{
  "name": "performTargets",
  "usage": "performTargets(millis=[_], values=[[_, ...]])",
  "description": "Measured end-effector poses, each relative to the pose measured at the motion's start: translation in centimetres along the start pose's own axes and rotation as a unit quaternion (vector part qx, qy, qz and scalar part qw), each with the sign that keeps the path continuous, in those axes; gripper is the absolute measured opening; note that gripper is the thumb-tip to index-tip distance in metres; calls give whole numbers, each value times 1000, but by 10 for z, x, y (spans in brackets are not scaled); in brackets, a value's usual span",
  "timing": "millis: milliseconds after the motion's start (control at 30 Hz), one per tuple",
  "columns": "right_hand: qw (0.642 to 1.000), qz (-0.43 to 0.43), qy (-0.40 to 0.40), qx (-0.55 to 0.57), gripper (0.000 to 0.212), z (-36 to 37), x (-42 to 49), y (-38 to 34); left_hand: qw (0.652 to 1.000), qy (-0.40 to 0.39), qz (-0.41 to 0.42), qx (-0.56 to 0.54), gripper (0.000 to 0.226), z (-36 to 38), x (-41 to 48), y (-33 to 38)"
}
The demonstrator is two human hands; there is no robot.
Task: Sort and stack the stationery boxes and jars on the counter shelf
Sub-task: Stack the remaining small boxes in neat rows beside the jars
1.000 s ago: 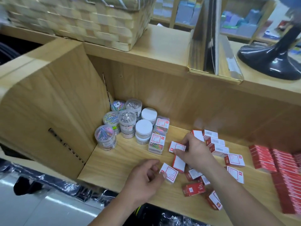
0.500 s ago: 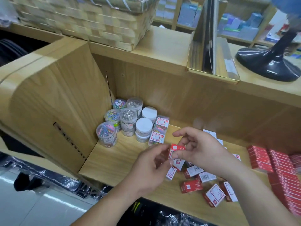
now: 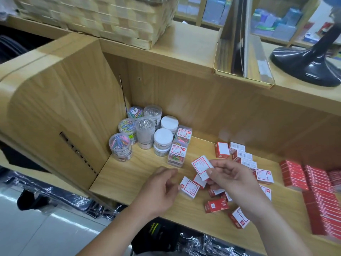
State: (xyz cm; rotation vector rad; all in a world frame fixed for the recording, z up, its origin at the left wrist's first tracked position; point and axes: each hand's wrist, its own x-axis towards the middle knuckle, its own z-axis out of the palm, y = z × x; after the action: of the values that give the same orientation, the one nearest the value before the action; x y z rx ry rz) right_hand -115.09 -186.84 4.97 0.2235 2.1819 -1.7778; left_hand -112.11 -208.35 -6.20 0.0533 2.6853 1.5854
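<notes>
On the wooden counter shelf, my right hand pinches a small red-and-white stationery box between thumb and fingers, with a second box seemingly stacked under it. My left hand hovers with loosely curled fingers, its fingertips at the left edge of another white-faced box lying on the shelf. Several more small boxes lie scattered around and behind my right hand. Clear jars of paper clips and white-lidded jars stand grouped in the back left corner, beside two clear boxes of coloured clips.
Rows of red staple boxes fill the shelf's right side. The shelf's left wall and back panel close in the corner. On the counter top above stand a woven basket, a clear display stand and a black fan base.
My right hand has lifted boxes off the shelf and holds them alone. My left hand let go after meeting it and dropped back to the box on the shelf.
</notes>
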Motion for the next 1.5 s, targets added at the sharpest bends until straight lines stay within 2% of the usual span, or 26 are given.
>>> performTargets(millis=[67,167,233,333,367,467,533,667,767,933,1000,1067,1133,1167,1333,1500], values=[[1000,13,10,-23,18,-3,2,0,998,-43,8,49,51,1,0,-1],[998,25,26,-50,16,-5,6,1,994,-61,19,92,55,3,4,6],[997,23,30,-63,15,-5,9,1,993,-67,19,99,50,4,5,7],[996,18,34,-86,14,-5,16,-1,997,-46,22,53,32,5,-1,7],[994,15,42,-102,13,-4,20,-1,997,-31,27,58,35,7,-2,7],[977,-8,65,-202,15,-4,37,-1,994,10,19,111,65,14,-5,11],[963,-27,70,-260,20,-3,51,0,990,8,33,134,60,21,-6,16],[933,-50,60,-350,25,5,81,10,996,15,37,80,44,24,-12,17],[913,-71,66,-395,25,9,94,22,996,25,52,67,47,18,-14,15],[905,-125,97,-394,29,7,85,24,997,50,43,-29,60,5,-8,19],[929,-154,90,-324,22,5,65,15,996,54,67,-32,56,-4,-2,23],[963,-140,5,-229,25,6,38,-1,993,52,108,3,51,-11,5,31],[971,-130,-81,-183,31,9,17,-14,990,51,131,33,52,-15,12,39],[971,-131,-91,-178,32,9,11,-18,989,47,138,38,52,-16,16,42],[962,-128,-36,-239,30,7,22,-15,985,52,166,-7,54,-13,25,50],[931,-114,49,-343,27,1,59,-1,987,121,83,-69,49,-1,24,23]])
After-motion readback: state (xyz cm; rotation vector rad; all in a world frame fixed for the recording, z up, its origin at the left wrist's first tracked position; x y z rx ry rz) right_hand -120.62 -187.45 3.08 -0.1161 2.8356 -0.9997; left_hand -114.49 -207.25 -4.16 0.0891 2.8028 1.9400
